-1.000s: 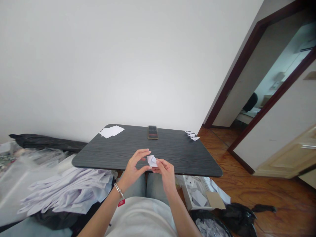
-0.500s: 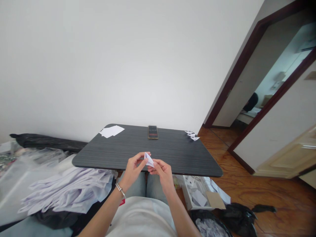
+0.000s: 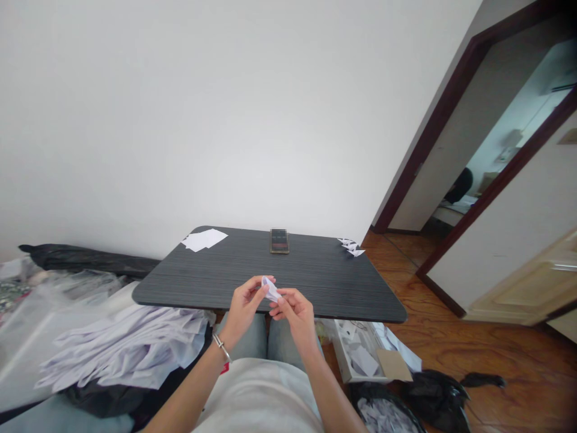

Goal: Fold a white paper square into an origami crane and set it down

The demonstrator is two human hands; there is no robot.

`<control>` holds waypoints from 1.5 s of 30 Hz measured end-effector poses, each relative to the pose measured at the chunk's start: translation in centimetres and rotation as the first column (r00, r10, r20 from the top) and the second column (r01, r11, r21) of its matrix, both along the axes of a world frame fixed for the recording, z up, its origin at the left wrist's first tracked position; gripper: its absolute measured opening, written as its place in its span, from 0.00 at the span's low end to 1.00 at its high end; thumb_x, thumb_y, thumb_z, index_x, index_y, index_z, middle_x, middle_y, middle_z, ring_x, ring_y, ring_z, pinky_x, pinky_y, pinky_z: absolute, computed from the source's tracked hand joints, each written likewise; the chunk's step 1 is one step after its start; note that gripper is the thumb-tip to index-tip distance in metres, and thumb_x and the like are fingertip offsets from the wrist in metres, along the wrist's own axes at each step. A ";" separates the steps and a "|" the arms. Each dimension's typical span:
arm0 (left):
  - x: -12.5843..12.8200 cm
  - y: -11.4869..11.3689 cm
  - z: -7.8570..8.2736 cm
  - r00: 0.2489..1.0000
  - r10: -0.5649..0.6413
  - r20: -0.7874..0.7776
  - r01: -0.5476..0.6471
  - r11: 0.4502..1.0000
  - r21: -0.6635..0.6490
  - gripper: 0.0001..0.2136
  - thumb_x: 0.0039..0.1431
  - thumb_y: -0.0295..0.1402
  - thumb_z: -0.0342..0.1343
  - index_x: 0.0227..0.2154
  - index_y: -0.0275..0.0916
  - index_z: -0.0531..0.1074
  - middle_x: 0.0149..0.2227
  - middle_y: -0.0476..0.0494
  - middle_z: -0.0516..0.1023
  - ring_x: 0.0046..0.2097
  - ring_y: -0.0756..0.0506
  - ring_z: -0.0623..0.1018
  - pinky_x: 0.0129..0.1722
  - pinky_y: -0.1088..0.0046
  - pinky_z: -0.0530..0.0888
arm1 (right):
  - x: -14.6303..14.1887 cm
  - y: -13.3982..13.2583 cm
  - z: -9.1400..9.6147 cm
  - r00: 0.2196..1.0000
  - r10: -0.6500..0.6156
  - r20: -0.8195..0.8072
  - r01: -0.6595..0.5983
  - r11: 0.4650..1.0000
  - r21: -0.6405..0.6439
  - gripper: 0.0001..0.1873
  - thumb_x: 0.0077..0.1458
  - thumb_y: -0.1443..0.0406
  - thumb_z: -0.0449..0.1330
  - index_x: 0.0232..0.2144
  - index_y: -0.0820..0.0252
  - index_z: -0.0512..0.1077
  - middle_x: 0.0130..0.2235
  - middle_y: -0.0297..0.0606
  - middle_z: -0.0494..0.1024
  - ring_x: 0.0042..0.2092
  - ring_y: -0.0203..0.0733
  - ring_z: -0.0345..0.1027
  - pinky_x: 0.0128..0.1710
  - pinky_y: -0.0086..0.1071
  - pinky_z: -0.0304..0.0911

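My left hand [image 3: 246, 304] has closed in since a second ago: its fingers were spread beside the small folded paper [image 3: 271, 291], and now thumb and fingers pinch its far left end. The paper has tilted and looks narrower. My right hand [image 3: 297, 311] pinches its near right end, thumb against bent fingers. I hold this one piece above the near edge of one dark table [image 3: 216, 279], around the middle. On it lie one phone [image 3: 279, 242] at the far middle, overlapping white sheets [image 3: 202, 240] at the far left, too merged to count, and at least three folded white pieces [image 3: 356, 253] at the far right.
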State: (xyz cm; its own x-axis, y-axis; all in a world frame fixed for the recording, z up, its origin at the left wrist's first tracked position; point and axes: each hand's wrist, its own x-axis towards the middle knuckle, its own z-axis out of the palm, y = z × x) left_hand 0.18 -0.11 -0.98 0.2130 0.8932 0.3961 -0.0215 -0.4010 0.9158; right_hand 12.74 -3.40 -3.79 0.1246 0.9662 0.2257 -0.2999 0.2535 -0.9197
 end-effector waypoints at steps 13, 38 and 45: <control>0.3 -0.2 0.2 0.998 0.055 -0.008 -0.055 0.998 0.014 0.13 0.54 0.36 0.51 0.36 0.33 0.72 0.38 0.39 0.76 0.37 0.46 0.74 0.38 0.71 0.70 | -0.1 0.0 0.2 0.999 -0.027 -0.023 0.026 0.999 -0.031 0.13 0.46 0.58 0.60 0.28 0.63 0.70 0.22 0.35 0.76 0.21 0.34 0.69 0.18 0.23 0.63; 0.7 -0.4 -0.1 0.998 0.044 -0.048 -0.040 0.997 0.067 0.11 0.51 0.32 0.54 0.38 0.35 0.72 0.40 0.41 0.76 0.40 0.45 0.75 0.42 0.70 0.70 | -0.1 -0.2 0.6 0.996 -0.056 -0.073 0.055 0.998 -0.025 0.14 0.45 0.60 0.62 0.31 0.60 0.63 0.18 0.29 0.74 0.16 0.31 0.65 0.16 0.22 0.59; 0.6 -0.3 -0.4 0.999 0.036 -0.038 -0.035 0.999 0.033 0.13 0.53 0.32 0.52 0.41 0.35 0.70 0.43 0.40 0.74 0.43 0.45 0.74 0.44 0.70 0.69 | -0.1 -0.3 0.8 0.998 -0.025 -0.063 0.024 1.000 -0.015 0.13 0.47 0.60 0.59 0.32 0.61 0.63 0.20 0.31 0.75 0.18 0.32 0.66 0.18 0.23 0.61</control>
